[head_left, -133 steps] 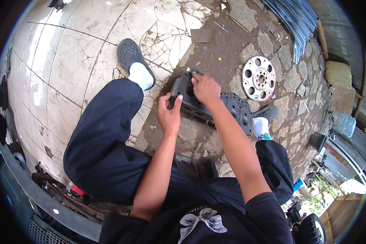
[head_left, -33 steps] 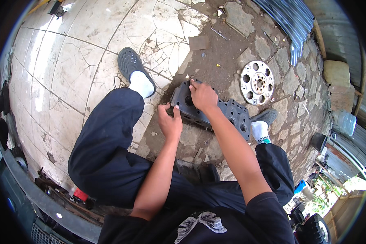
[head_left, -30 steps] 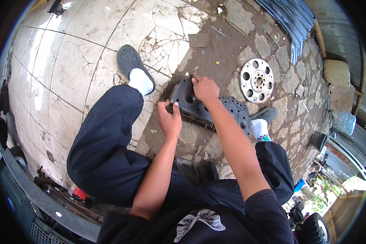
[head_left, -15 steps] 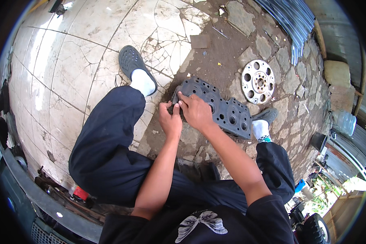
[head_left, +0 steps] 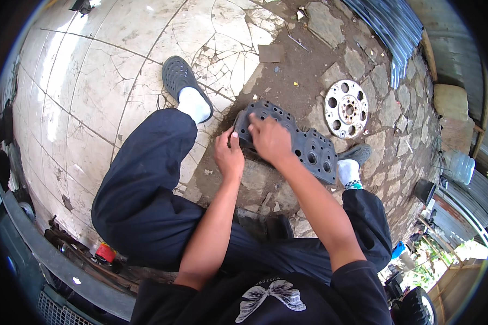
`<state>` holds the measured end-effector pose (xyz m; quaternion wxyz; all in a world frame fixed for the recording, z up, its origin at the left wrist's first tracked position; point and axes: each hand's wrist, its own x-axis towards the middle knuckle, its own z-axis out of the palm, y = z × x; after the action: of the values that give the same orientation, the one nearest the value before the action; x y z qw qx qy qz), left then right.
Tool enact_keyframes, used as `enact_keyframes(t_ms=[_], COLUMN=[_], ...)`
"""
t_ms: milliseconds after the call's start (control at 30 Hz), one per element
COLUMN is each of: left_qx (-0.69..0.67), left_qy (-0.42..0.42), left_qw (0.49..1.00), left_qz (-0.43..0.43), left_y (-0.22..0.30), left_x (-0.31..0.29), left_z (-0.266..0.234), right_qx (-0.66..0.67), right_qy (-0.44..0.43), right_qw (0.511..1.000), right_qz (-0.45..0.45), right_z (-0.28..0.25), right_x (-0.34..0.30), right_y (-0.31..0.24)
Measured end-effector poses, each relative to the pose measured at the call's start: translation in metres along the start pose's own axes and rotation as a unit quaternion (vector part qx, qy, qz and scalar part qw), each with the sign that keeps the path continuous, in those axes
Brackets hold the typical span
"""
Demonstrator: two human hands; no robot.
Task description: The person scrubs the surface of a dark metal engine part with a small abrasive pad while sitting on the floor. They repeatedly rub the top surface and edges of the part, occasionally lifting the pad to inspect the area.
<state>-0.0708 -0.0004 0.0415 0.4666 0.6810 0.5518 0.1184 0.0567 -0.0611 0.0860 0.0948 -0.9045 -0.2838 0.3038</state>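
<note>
A dark grey engine cylinder head (head_left: 321, 151) lies at a slant on the ground between my feet, its face with round ports and bolt holes turned up. At its left end, my left hand (head_left: 229, 154) is closed against the near corner, thumb and forefinger at the edge. My right hand (head_left: 271, 138) is over the left part of the upper face, forefinger stretched out and touching near a port. Its fingers are slightly blurred, and I see nothing held in them. The right hand covers some of the middle of the casting.
A pale round flywheel plate (head_left: 346, 109) with holes lies beyond the cylinder head's right end. Cracked white tiles (head_left: 108, 81) spread to the left, stone paving (head_left: 387, 108) to the right. Corrugated metal sheet (head_left: 387, 32) stands at the far right. A vehicle's bumper (head_left: 54, 254) is at lower left.
My right hand has moved from the left end's edge, beside the left hand, onto the upper face, further right. The left hand stays at the corner with its fingers slightly shifted.
</note>
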Motion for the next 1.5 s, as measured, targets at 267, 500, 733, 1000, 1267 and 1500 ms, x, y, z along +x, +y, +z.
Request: enact_keyframes(t_ms=[267,500,733,1000,1267,1500], left_qx=[-0.035,-0.074,0.017,-0.346,-0.272,0.008], left_qy=[-0.005,0.0,0.035,-0.593,-0.521,-0.256], left_qw=[0.999,0.996,0.968,0.706,0.805,0.932], left_qz=[-0.025,-0.049,0.247,-0.174,-0.082,0.258], left_y=[0.004,-0.011,0.062,0.064,0.052,0.049], left_x=[-0.001,0.001,-0.072,-0.117,-0.109,-0.099], left_z=[0.004,0.011,0.005,0.013,0.01,0.01], right_qx=[0.017,0.263,0.628,0.687,0.752,0.507], right_qy=[0.062,0.038,0.261,0.219,0.114,0.29], right_qw=[0.997,0.963,0.722,0.68,0.643,0.8], right_qz=[0.029,-0.036,0.126,0.134,0.096,0.136], right_z=[-0.004,-0.013,0.03,-0.016,-0.004,0.014], right_x=[0.001,-0.103,-0.18,-0.214,-0.218,-0.203], right_y=[0.0,0.023,0.071,0.114,0.103,0.115])
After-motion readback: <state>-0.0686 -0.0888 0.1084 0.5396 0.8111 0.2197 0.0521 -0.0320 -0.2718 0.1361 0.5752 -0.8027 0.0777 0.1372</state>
